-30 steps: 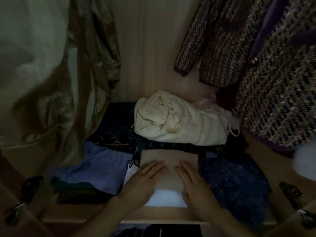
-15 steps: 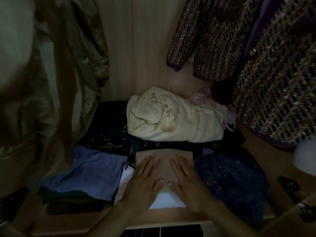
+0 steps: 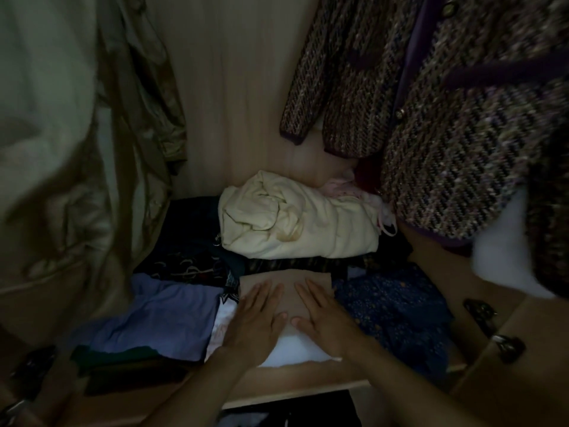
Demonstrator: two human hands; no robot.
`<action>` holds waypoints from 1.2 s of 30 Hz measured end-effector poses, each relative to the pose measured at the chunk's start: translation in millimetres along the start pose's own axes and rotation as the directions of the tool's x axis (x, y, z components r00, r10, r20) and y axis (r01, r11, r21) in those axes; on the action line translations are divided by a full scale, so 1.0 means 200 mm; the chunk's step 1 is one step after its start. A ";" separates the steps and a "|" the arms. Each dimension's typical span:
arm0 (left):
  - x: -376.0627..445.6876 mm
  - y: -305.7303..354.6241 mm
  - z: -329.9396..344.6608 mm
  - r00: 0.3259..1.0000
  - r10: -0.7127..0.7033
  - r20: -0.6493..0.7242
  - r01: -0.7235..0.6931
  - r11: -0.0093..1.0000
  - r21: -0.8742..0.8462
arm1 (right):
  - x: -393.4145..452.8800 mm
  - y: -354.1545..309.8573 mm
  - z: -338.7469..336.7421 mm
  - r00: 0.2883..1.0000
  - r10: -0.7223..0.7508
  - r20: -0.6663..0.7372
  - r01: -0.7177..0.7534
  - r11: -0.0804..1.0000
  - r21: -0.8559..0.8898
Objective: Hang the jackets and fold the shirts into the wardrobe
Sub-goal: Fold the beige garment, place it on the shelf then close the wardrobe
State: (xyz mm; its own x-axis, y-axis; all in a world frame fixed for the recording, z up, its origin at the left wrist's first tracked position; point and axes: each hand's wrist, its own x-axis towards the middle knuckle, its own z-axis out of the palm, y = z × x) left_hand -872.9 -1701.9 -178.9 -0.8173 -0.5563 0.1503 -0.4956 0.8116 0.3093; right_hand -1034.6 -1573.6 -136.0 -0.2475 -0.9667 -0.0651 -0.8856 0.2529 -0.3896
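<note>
Overhead, a tweed jacket (image 3: 455,124) hangs at the right of the wardrobe (image 3: 234,87), and a pale glossy coat (image 3: 67,143) hangs at the left. Below them, on the shelf (image 3: 289,382), a rolled cream garment (image 3: 295,223) lies at the back on dark clothes. A folded lilac shirt (image 3: 154,318) lies front left and a dark blue patterned garment (image 3: 397,312) front right. Between these sits the folded tan shirt (image 3: 288,288), on top of a white folded piece (image 3: 289,343). The left hand (image 3: 255,322) and right hand (image 3: 323,318) lie flat on the tan shirt, side by side, fingers (image 3: 264,292) straight and slightly spread, pressing down.
</note>
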 end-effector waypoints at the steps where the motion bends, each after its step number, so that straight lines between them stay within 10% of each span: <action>1: -0.01 0.01 -0.02 1.000 -0.001 -0.001 0.001 1.000 0.003 | -0.01 -0.01 -0.01 1.000 0.005 -0.014 -0.005 1.000 -0.018; 22: -0.56 0.56 -0.47 0.902 0.207 -0.380 -0.197 0.978 0.066 | -0.91 -0.26 -0.32 0.923 -0.048 -0.382 0.031 0.998 -0.051; 36: -1.25 1.39 -0.48 0.938 -0.070 -0.339 0.037 0.994 -0.103 | -1.89 -0.07 -0.35 0.814 -0.061 -0.577 0.126 0.989 0.073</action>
State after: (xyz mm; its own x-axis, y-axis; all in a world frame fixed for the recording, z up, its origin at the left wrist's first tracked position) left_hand -777.5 -1354.3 -40.3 -0.6325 -0.6391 0.4376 -0.4925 0.7679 0.4096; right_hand -956.3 -1208.9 -41.1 -0.3742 -0.7802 0.5012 -0.8786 0.1254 -0.4608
